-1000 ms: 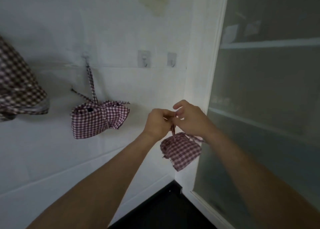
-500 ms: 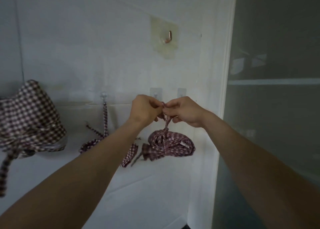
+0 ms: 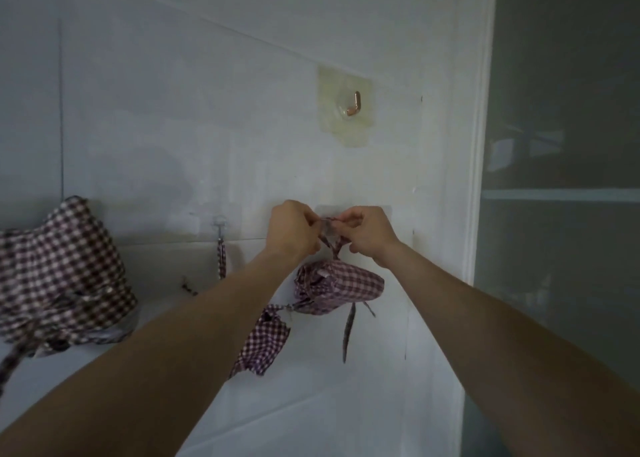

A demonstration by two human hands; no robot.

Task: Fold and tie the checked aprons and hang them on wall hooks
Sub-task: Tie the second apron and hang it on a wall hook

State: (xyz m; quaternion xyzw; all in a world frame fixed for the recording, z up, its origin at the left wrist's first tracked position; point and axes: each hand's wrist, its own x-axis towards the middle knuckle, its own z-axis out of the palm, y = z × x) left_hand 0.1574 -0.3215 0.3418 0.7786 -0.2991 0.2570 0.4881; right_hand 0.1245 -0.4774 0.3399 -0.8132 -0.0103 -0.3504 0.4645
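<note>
Comparing with half a second back: both hands sit higher on the wall, right at the clear adhesive hook plate (image 3: 356,210), and the camera has tilted up, so the copper hook (image 3: 354,103) on its yellowed sticky pad now sits mid-wall. The tied apron bundle (image 3: 341,287) has risen with the hands and hangs just under them, close to the wall.

Left hand (image 3: 294,230) and right hand (image 3: 369,233) are knuckle to knuckle, fingers curled, each pinching the thin checked strap loop (image 3: 330,230) at the plate. Cannot tell whether the loop is over the hook yet; the fingers hide it. Both forearms reach up and forward from the bottom corners, wrists roughly level.

Bundle: soft woven cotton, maroon-and-white gingham, scrunched into a rounded lump, with a loose tie end (image 3: 348,332) dangling below it.

Second apron bundle (image 3: 265,344), same gingham, hangs by a narrow strap from the small hook (image 3: 220,222) to the left; the left forearm covers most of it, only the lower flap shows. Third apron (image 3: 59,273) at the far left edge is bigger and slumped, with coarser-looking checks, and a strap trails off its lower left.

Wall (image 3: 173,110) is smooth white panel with faint seams. Frosted glass door (image 3: 568,214) in a white frame fills the right side.
</note>
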